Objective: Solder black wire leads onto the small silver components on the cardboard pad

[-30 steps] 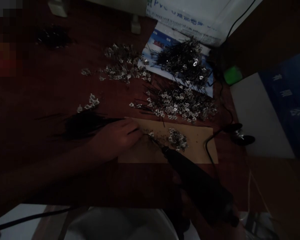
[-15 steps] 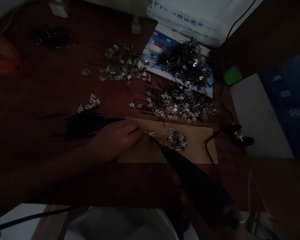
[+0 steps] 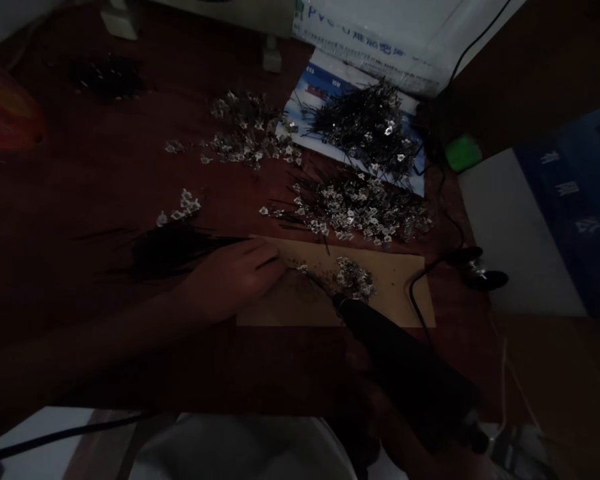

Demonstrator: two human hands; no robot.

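Left hand [image 3: 233, 280] lies curled at the left end of the brown card [image 3: 380, 300], and seems to pinch a thin black wire [image 3: 267, 262], while the right hand [image 3: 380, 407], gripping a black power tool [image 3: 405, 370], has pulled back beside the shiny metal bits [image 3: 354, 279] on the card.

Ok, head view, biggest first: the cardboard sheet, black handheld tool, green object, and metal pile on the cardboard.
1. Tan cardboard sheet
2. Black handheld tool, though it is nearer the camera, so this order is unsure
3. Metal pile and green object look about alike
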